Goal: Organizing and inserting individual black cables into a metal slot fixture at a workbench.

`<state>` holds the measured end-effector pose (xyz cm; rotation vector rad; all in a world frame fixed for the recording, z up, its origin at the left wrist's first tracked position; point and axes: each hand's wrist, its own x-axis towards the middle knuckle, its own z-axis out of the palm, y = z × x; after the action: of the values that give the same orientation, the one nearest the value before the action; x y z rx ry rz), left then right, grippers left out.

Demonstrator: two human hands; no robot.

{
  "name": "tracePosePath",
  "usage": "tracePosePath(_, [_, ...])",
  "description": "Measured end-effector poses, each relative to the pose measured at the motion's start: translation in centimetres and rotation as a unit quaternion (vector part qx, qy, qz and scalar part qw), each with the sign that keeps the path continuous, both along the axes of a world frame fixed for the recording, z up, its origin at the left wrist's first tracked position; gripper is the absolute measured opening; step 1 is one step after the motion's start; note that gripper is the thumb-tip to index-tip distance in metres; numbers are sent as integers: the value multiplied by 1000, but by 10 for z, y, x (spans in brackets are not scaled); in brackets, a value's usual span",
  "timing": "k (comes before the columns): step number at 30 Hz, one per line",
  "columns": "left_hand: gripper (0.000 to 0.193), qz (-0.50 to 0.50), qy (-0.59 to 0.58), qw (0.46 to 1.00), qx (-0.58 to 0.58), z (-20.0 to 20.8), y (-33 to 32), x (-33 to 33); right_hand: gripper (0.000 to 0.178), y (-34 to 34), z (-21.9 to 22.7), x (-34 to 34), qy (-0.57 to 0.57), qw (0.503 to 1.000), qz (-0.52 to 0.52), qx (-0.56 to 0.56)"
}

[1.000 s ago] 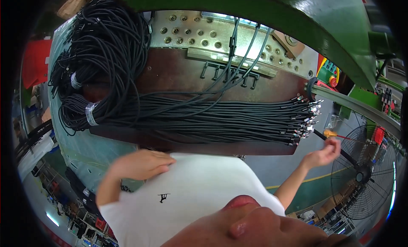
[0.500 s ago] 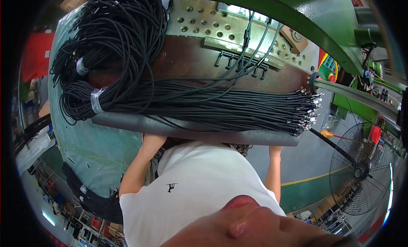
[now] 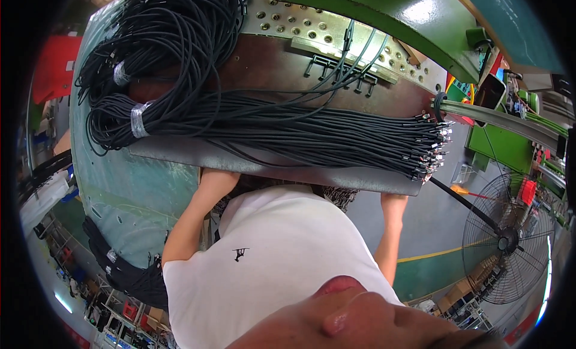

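My left hand point(image 3: 219, 180) reaches beneath the grey front edge point(image 3: 270, 168) of the work surface, left of my body. Under the right end of that same edge is my right hand point(image 3: 393, 201). The fingers of both hands are hidden below the edge, so whether they grip anything does not show. Just above them lies a thick bundle of black cables point(image 3: 300, 133), stretched left to right. Its metal-tipped connectors point(image 3: 433, 146) fan out at the right end. On the left the bundle loops back, bound with a clear plastic wrap point(image 3: 139, 120).
A large coil of black cables point(image 3: 180, 31) covers the far left. Behind the bundle stand a black pronged holder point(image 3: 342, 76) with several cables across it, a drilled metal plate point(image 3: 288, 19) and a green machine frame point(image 3: 384, 19). A fan point(image 3: 509, 241) stands at the right.
The work surface and cables now sit slightly higher in the view, which has shifted. Both hands stay under the front edge, with more of each wrist showing. The cable bundle keeps its layout.
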<state>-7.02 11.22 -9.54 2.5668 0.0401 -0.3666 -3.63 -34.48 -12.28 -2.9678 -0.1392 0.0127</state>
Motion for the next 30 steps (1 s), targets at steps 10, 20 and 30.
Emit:
tracePosePath(10, [62, -298, -177, 885, -311, 104, -109, 88, 40, 131, 141, 170, 21, 934, 230, 271])
tracePosePath(20, [107, -244, -48, 911, 328, 131, -14, 92, 28, 99, 105, 192, 5, 967, 195, 162])
tracePosePath(30, [43, -230, -209, 950, 38, 114, 34, 122, 22, -27, 181, 147, -178, 973, -33, -140])
